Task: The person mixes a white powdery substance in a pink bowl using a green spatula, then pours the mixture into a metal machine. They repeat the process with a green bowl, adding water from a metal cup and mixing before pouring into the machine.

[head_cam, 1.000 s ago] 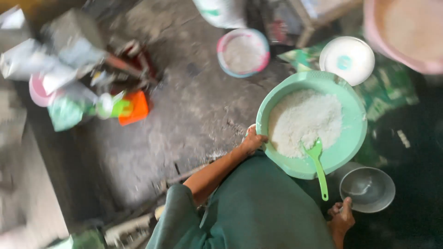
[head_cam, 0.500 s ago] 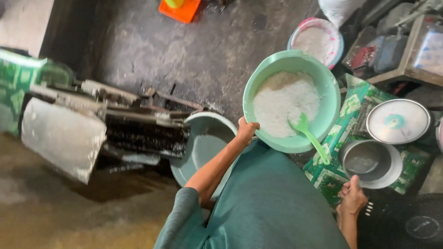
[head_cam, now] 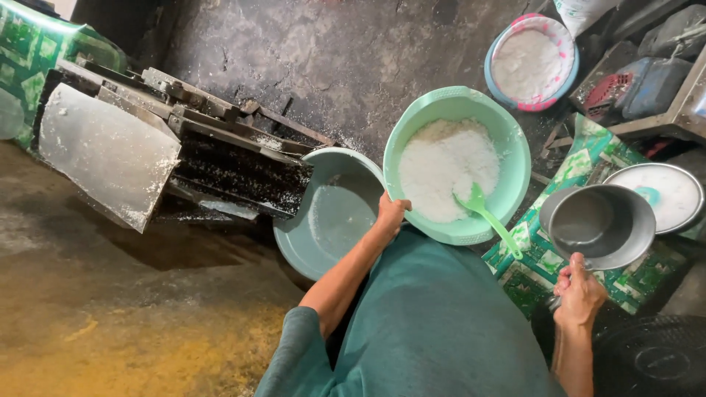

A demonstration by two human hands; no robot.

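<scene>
This looks like a small, rough food-processing workshop at floor level rather than a home kitchen. At nine to ten o'clock stands a worn metal grating machine (head_cam: pixel 176 151), its sheet-metal chute (head_cam: pixel 103 151) and dark trough dusted with white flakes. The concrete floor (head_cam: pixel 331 51) at twelve o'clock is stained and cracked. Basins of white grated material sit around: a green one (head_cam: pixel 507 147) at centre and a pink-rimmed one (head_cam: pixel 529 62) at one o'clock. An empty grey-blue basin (head_cam: pixel 323 220) waits under the machine's outlet.
</scene>
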